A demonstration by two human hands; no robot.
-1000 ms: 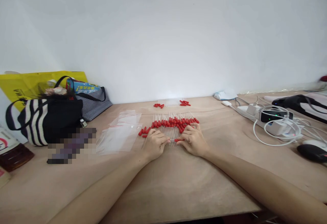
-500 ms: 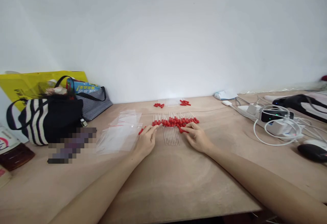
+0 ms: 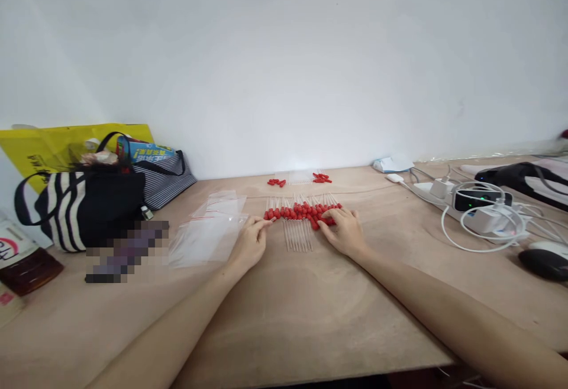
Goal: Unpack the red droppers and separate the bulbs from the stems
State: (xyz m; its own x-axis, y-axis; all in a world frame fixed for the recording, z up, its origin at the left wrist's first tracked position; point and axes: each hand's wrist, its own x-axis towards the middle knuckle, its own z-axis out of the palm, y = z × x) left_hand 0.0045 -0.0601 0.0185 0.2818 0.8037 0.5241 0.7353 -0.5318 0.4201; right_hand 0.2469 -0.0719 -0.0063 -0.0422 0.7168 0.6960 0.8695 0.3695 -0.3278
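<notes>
In the middle of the table lies a row of thin clear tubes (image 3: 298, 241) with red rubber-looking caps (image 3: 304, 209) bunched along it. My left hand (image 3: 251, 242) is at the left end of this row. Its thumb and finger are pinched together beside the red caps there, and what they hold is too small to make out. At the right end, my right hand (image 3: 346, 232) has its fingers curled round red caps, its thumb on the near side. More clear tubes point away towards the wall behind the caps.
Clear zip bags (image 3: 208, 232) lie left of my left hand. Small piles of red caps (image 3: 322, 177) are further back. A black striped bag (image 3: 93, 208) and a bottle (image 3: 26, 264) stand at left. A power strip with white cables (image 3: 483, 214) and a mouse (image 3: 544, 263) are at right.
My left hand has drawn slightly back to the left, and the red cap showing on its outer side is no longer visible. My right hand has shifted forward onto the right end of the caps.
</notes>
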